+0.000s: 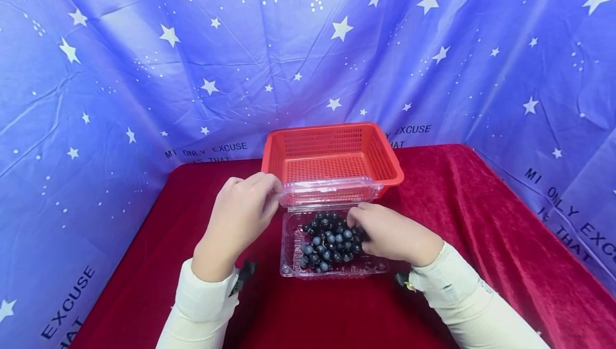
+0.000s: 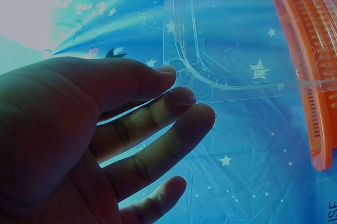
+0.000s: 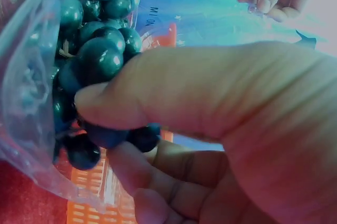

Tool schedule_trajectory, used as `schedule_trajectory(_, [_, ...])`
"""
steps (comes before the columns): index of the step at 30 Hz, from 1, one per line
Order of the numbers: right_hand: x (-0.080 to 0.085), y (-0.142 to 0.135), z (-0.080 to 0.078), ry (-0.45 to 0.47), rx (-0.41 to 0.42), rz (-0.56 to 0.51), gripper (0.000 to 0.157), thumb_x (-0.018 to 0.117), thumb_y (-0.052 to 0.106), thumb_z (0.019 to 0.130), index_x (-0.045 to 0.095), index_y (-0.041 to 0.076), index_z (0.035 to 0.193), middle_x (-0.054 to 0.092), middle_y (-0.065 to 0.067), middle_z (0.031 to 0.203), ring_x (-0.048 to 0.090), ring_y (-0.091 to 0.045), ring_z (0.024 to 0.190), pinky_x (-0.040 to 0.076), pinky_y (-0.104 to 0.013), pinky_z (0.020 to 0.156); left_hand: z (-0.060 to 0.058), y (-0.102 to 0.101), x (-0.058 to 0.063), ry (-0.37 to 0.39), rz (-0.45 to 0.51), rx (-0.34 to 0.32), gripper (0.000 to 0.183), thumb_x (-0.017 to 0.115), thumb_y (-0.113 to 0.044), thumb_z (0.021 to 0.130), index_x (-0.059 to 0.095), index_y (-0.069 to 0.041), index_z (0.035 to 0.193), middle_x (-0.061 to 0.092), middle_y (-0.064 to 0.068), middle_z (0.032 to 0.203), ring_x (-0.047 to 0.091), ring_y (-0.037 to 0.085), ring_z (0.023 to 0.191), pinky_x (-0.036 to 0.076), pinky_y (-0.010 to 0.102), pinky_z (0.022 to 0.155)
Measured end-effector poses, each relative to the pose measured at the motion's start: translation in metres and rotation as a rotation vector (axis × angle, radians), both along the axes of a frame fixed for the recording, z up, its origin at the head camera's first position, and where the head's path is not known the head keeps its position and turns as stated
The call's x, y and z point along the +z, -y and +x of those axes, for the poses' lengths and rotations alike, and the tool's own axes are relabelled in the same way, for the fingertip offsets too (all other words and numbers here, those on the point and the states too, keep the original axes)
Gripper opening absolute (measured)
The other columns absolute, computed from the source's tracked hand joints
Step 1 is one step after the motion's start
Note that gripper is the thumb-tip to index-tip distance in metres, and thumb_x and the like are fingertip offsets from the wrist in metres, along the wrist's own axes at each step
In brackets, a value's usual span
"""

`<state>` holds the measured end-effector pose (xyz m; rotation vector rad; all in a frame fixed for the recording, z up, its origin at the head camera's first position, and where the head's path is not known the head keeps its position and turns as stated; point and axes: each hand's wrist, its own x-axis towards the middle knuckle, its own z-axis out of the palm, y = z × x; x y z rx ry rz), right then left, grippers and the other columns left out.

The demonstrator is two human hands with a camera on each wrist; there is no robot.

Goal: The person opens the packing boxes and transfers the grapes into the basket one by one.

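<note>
A clear plastic clamshell box point(image 1: 290, 255) lies on the table with its lid point(image 1: 327, 195) raised at the back. Inside sits a bunch of dark grapes point(image 1: 327, 245). My left hand point(image 1: 238, 215) pinches the lid's left corner between thumb and forefinger; the left wrist view shows the transparent corner point(image 2: 184, 74) at the fingertips, the other fingers loosely bent. My right hand point(image 1: 392, 234) reaches into the box's right side. In the right wrist view its thumb lies on the grapes point(image 3: 100, 60) and the fingers curl beneath them, gripping the bunch's edge.
Right behind the box stands a red plastic basket point(image 1: 332, 128) with slotted walls, and the raised lid overlaps its front. Dark red velvet cloth point(image 1: 447, 199) covers the table. A blue curtain with white stars point(image 1: 289, 44) hangs behind and at both sides.
</note>
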<state>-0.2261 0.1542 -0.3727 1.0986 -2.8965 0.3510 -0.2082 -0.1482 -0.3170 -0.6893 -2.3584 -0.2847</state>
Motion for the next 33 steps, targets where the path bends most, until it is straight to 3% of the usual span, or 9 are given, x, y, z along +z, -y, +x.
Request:
schedule_trajectory(6, [0.0,-0.001,-0.001,-0.028,-0.02,0.026,0.026,0.086,0.011,0.071,0.073,0.011,0.095,0.063,0.002,0.091,0.063,-0.014,0.084,0.057,-0.037,0.082,0.0,0.0,0.0,-0.002,0.0,-0.001,0.012,0.08,-0.015,0.087,0.069,-0.017,0.092,0.073,-0.002,0.084,0.068,0.016,0.072,0.05,0.035,0.068])
schedule_trajectory(13, [-0.003,-0.001,-0.005,-0.033,0.012,-0.06,0.023,0.075,0.012,0.081,0.054,0.021,0.087,0.051,0.013,0.072,0.048,-0.003,0.066,0.047,-0.025,0.065,0.0,-0.001,0.0,-0.01,0.002,-0.007,0.012,0.079,-0.014,0.087,0.069,-0.017,0.092,0.073,-0.002,0.084,0.068,0.017,0.072,0.05,0.035,0.067])
schedule_trajectory(16, [-0.002,-0.001,-0.005,-0.011,0.019,-0.073,0.023,0.074,0.011,0.083,0.054,0.02,0.088,0.05,0.015,0.068,0.047,-0.003,0.062,0.046,-0.024,0.063,0.0,-0.001,0.0,-0.006,0.004,-0.006,0.012,0.079,-0.014,0.087,0.069,-0.017,0.092,0.073,-0.003,0.085,0.069,0.017,0.073,0.05,0.035,0.067])
schedule_trajectory(21, [-0.002,-0.003,-0.001,0.056,-0.043,0.031,0.03,0.082,0.019,0.072,0.065,0.017,0.097,0.062,0.01,0.079,0.056,-0.014,0.081,0.052,-0.036,0.077,0.0,0.0,0.001,0.008,0.0,0.003,0.011,0.079,-0.014,0.087,0.07,-0.017,0.092,0.073,-0.003,0.084,0.069,0.017,0.074,0.05,0.035,0.067])
schedule_trajectory(25, [-0.003,-0.001,0.005,0.113,-0.078,0.108,0.04,0.089,0.028,0.062,0.071,0.019,0.096,0.062,0.013,0.077,0.054,-0.019,0.089,0.049,-0.04,0.078,0.0,0.0,0.0,0.013,-0.002,0.01,0.011,0.079,-0.014,0.087,0.07,-0.017,0.092,0.072,-0.003,0.084,0.068,0.016,0.073,0.05,0.035,0.068])
schedule_trajectory(29, [-0.006,0.003,0.006,0.078,-0.094,0.142,0.041,0.095,0.035,0.055,0.069,0.023,0.085,0.055,0.017,0.065,0.049,-0.018,0.083,0.045,-0.04,0.078,0.0,0.001,0.0,0.011,0.0,0.003,0.011,0.078,-0.014,0.087,0.07,-0.017,0.092,0.072,-0.003,0.084,0.069,0.016,0.073,0.05,0.036,0.068])
schedule_trajectory(33, [-0.01,0.006,0.006,0.034,-0.117,0.162,0.044,0.099,0.042,0.049,0.07,0.025,0.079,0.058,0.018,0.067,0.047,-0.018,0.082,0.042,-0.04,0.076,0.0,0.001,0.0,0.011,0.006,-0.007,0.011,0.078,-0.014,0.087,0.069,-0.017,0.092,0.073,-0.003,0.084,0.069,0.016,0.073,0.051,0.035,0.069])
